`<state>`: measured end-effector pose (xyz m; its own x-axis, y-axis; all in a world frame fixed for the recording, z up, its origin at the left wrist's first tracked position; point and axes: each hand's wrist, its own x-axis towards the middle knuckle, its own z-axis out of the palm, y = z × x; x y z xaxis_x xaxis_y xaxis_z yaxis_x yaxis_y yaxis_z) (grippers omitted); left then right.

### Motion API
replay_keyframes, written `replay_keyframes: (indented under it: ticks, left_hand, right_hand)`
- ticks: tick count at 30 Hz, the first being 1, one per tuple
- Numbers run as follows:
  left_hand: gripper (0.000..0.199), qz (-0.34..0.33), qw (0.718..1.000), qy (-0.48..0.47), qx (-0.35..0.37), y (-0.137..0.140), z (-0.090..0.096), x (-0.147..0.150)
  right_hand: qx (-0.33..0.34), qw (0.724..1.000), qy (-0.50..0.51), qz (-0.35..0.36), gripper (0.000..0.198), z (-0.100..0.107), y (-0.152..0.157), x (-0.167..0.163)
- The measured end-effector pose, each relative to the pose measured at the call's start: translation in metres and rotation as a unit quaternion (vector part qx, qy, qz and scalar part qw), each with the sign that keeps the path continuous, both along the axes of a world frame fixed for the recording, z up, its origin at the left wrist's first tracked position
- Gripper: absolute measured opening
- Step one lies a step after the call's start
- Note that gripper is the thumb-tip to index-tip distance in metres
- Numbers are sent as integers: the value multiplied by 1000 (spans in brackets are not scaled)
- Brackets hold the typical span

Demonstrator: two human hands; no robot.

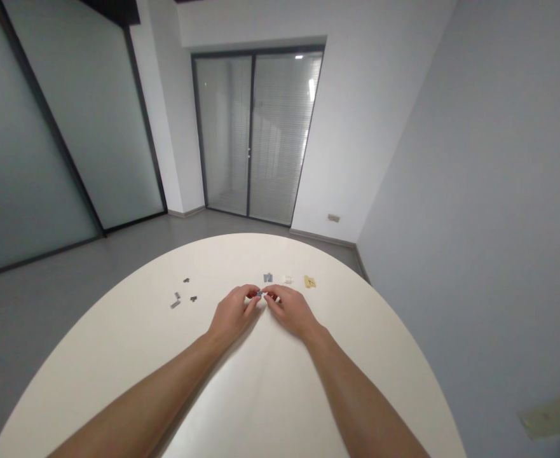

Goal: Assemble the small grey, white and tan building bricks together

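Observation:
My left hand (234, 312) and my right hand (292, 308) meet over the middle of the table, fingertips pinched close together. Between them is a small blue-grey piece (259, 293), mostly covered by the fingers; its exact kind is too small to make out. Both hands appear to grip it, one from each side. Just beyond my fingers lies a grey-blue piece (268, 278). To its right are a white piece (287, 280) and a yellow piece (309, 282), the yellow one with a dark mark.
On the left of the round white table (270, 394) lie small dark pieces (193, 298) and grey bar-like pieces (175, 305). Past the far edge are a grey floor, glass doors (251, 140) and white walls. A grey wall stands close on the right.

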<state>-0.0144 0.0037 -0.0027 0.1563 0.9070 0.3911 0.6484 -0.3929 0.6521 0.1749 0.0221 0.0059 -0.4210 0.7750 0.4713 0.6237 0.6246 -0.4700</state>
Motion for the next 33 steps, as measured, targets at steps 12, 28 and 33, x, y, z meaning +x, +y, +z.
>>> replay_keyframes:
  ticks: [12, 28, 33]
  left_hand:
    - [23, -41, 998, -8, 43, 4, -5, -1]
    - [19, -59, 995, -3, 79, 1, 1, 0]
    - [18, -39, 997, -1, 69, 1, 0, -1]
  right_hand:
    - [4, 1000, -15, -2, 19, 1, 1, 0]
    - [7, 1000, -11, -9, 21, 1, -1, 0]
    - [-2, 1000, -1, -3, 18, 0, 1, 0]
